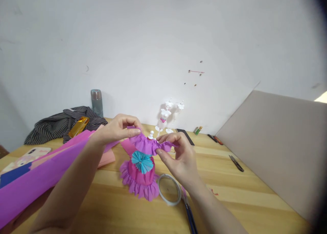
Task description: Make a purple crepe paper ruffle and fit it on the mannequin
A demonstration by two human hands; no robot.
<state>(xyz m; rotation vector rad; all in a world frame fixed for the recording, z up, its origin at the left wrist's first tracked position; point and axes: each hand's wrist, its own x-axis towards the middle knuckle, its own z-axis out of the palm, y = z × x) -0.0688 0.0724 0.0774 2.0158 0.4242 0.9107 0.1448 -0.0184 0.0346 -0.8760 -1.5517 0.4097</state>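
Note:
A gathered strip of purple crepe paper [144,143] spans between my two hands, across the top of a small mannequin [151,134]. My left hand [120,127] pinches its left end, and my right hand [180,152] pinches it near the right end between thumb and fingers. Below, the mannequin wears a magenta paper skirt [141,174] with a purple ruffled hem. A pleated blue paper fan [142,162] sits on the skirt's front. The strip and my hands hide most of the mannequin's upper body.
A tape roll [170,189] and scissors [189,210] lie right of the skirt. Crepe paper sheets [51,172] and a phone case [33,155] are at left. Small white mannequins [165,115] and a flask [96,103] stand by the wall. Thread snips [236,163] lie at right.

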